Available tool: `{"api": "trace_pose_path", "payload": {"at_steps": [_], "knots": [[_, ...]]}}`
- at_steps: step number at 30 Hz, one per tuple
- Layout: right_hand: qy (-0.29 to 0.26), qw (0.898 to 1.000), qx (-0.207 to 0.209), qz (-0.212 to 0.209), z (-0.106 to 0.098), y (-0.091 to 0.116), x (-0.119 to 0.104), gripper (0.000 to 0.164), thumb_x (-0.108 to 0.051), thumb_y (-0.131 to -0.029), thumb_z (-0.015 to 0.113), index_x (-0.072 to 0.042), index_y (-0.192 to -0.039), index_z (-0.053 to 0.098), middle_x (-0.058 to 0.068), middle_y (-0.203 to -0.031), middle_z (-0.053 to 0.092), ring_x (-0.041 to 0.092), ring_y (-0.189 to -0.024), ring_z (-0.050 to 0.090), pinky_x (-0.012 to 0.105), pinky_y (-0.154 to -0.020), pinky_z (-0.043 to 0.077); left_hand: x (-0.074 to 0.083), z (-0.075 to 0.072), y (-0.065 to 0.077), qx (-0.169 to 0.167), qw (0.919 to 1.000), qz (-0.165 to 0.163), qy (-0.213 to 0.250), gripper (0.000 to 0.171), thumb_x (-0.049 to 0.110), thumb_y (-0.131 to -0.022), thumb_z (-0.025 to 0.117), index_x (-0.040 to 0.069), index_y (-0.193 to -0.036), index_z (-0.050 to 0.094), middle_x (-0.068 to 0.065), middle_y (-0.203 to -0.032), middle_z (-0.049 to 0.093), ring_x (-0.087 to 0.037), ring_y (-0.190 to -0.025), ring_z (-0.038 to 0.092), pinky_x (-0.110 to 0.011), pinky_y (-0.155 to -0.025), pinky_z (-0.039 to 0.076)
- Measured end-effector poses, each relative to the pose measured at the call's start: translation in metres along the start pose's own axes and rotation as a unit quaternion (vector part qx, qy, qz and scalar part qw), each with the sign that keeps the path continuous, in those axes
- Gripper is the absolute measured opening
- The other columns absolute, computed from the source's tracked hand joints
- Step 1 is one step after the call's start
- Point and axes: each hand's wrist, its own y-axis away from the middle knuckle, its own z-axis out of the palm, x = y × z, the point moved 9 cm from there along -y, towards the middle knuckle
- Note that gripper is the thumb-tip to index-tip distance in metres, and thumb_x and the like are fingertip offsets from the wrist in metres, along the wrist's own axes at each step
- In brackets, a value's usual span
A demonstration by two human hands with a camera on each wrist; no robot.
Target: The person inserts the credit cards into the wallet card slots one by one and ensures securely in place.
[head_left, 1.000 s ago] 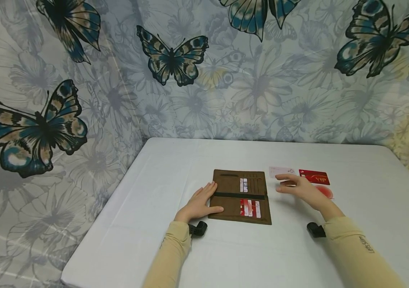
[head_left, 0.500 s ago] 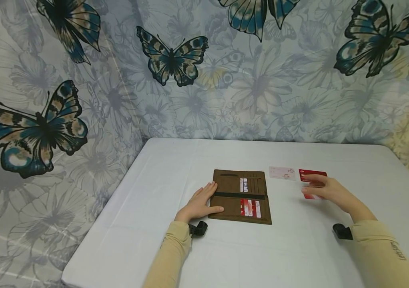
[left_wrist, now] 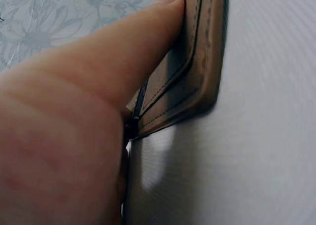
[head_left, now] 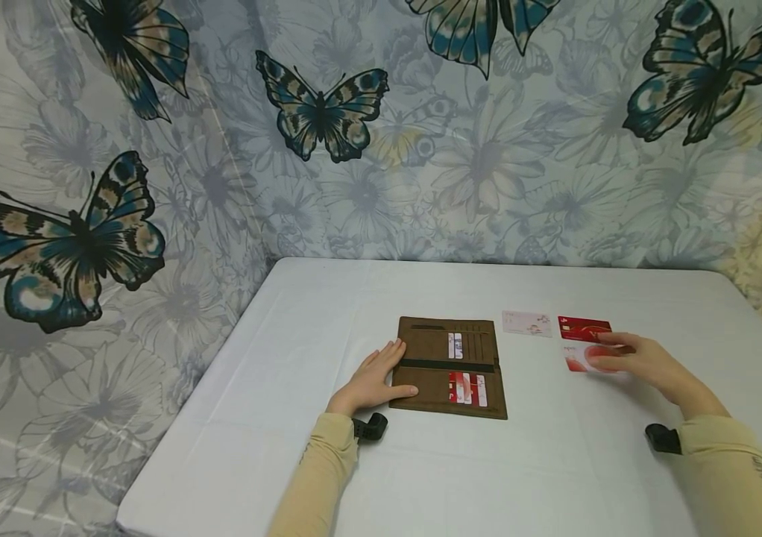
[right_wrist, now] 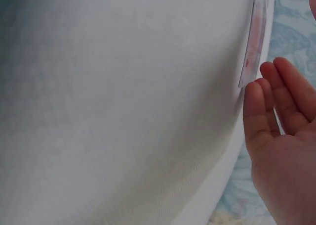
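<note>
An open brown wallet (head_left: 421,395) lies flat on the white table, with several cards showing in its slots. My left hand (head_left: 369,382) rests on its left edge, fingers spread. In the left wrist view the thumb (left_wrist: 138,42) presses on the wallet's stitched leather (left_wrist: 207,62). To the right, my right hand (head_left: 649,365) reaches over the right end of a white and red card (head_left: 575,356), which its fingers partly hide. The right wrist view has the fingers loosely extended beside the card (right_wrist: 254,42), not curled round it.
A red VIP card (head_left: 582,328) lies just behind the white and red one. Left of it is a pale pink card (head_left: 526,323). A butterfly-patterned cloth (head_left: 488,186) hangs behind the white table (head_left: 354,298).
My right hand has moved right, from beside the pale pink card, past the red card, to the white and red card. My left hand and the wallet have stayed in place.
</note>
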Motion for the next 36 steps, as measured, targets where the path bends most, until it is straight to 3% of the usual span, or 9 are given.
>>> {"api": "trace_pose_path", "payload": {"at_steps": [18,28,36], "knots": [[0.007,1.0,0.022,0.01,-0.004,-0.005,0.018,0.085,-0.041,-0.082,0.069,0.012,-0.136,0.029,0.038,-0.125,0.032,0.051,-0.11,0.03,0.061,-0.084,0.039,0.0,0.0,0.0,-0.005,1.0,-0.005,-0.001,0.089,0.052,-0.086,0.059,0.009,-0.149,0.014,-0.003,-0.154,0.008,-0.013,-0.139,0.004,-0.034,-0.111,0.003],[0.016,0.999,0.032,0.002,-0.008,-0.004,0.021,0.084,-0.04,-0.083,0.068,0.016,-0.134,0.031,0.038,-0.124,0.033,0.049,-0.107,0.034,0.055,-0.081,0.043,-0.001,0.002,0.0,-0.004,1.0,-0.006,-0.002,0.089,0.053,-0.085,0.059,0.009,-0.149,0.015,-0.003,-0.154,0.009,-0.014,-0.139,0.005,-0.034,-0.111,0.004],[0.044,0.998,0.035,0.013,-0.011,-0.01,0.023,0.085,-0.038,-0.078,0.073,0.02,-0.127,0.035,0.032,-0.11,0.045,0.042,-0.097,0.04,0.044,-0.075,0.045,-0.001,0.002,0.0,-0.007,0.9999,-0.008,-0.005,0.089,0.054,-0.085,0.058,0.01,-0.149,0.014,-0.002,-0.154,0.008,-0.012,-0.139,0.004,-0.032,-0.111,0.003]]}}
